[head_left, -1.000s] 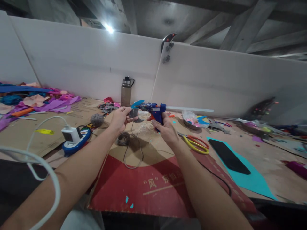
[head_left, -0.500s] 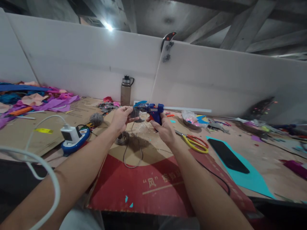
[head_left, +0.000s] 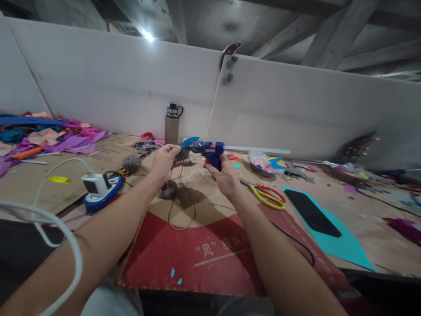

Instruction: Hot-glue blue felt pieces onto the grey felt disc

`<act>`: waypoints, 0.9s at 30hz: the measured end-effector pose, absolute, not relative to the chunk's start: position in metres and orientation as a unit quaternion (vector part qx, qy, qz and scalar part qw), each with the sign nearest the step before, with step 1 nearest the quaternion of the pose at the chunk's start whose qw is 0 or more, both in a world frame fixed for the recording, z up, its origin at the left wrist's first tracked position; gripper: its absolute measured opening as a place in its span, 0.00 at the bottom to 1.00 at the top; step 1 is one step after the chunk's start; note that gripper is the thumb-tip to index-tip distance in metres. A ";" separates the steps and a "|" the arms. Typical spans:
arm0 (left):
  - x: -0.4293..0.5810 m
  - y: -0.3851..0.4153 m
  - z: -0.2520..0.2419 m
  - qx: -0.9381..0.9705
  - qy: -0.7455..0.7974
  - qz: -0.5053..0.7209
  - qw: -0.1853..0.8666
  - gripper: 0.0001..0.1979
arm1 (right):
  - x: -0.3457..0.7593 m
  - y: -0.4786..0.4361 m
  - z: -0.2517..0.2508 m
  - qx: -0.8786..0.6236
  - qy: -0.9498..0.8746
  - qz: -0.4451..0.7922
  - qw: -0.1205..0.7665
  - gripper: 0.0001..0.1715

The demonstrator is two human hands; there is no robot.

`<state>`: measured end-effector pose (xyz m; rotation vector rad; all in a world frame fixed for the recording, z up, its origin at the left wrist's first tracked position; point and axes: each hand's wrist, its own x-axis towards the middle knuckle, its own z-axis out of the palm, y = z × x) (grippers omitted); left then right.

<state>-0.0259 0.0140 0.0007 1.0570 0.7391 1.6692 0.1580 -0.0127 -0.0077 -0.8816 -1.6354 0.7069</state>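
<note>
In my right hand [head_left: 225, 175] is a blue hot glue gun [head_left: 213, 153], its nozzle end pointing left. My left hand [head_left: 167, 161] pinches a small grey piece [head_left: 183, 154] with a blue curved flap [head_left: 190, 141] on top. The glue gun's front end meets or overlaps this piece; I cannot tell if they touch. A thin grey cord [head_left: 182, 228] hangs from the piece and loops down onto the red and brown cardboard [head_left: 184, 263]. Below my left hand sits a coil of grey cord [head_left: 167, 190].
Scissors [head_left: 268, 196] lie right of my right hand, near a black phone [head_left: 312, 213] on a turquoise sheet [head_left: 357, 254]. At left are a blue power strip [head_left: 103, 196] and a grey yarn ball [head_left: 131, 163]. A bottle [head_left: 172, 125] stands behind; a white cable [head_left: 74, 245] crosses my left forearm.
The blue flap and grey piece in my left hand have shifted slightly and tilted a little. The glue gun stays in my right hand, almost unmoved.
</note>
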 end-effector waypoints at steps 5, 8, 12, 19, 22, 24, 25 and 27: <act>-0.026 0.014 0.001 0.441 0.303 0.691 0.487 0.08 | 0.158 -0.016 -0.004 -0.388 -0.690 0.283 0.542 0.13; -0.025 0.012 0.002 0.441 0.311 0.687 0.486 0.08 | 0.157 -0.016 -0.004 -0.382 -0.696 0.282 0.538 0.15; -0.024 0.011 0.003 0.442 0.315 0.687 0.483 0.07 | 0.155 -0.016 -0.005 -0.367 -0.702 0.286 0.540 0.16; -0.022 0.008 0.006 0.447 0.318 0.687 0.477 0.07 | 0.153 -0.017 -0.005 -0.368 -0.712 0.263 0.537 0.18; -0.021 0.007 0.007 0.444 0.326 0.689 0.472 0.07 | 0.154 -0.016 -0.006 -0.379 -0.705 0.268 0.536 0.18; -0.022 0.008 0.006 0.440 0.329 0.692 0.469 0.08 | 0.155 -0.015 -0.007 -0.377 -0.699 0.277 0.540 0.16; -0.022 0.009 0.005 0.440 0.329 0.694 0.466 0.08 | 0.155 -0.014 -0.007 -0.375 -0.697 0.282 0.542 0.16; -0.024 0.011 0.003 0.440 0.327 0.698 0.460 0.09 | 0.156 -0.013 -0.007 -0.371 -0.694 0.288 0.545 0.16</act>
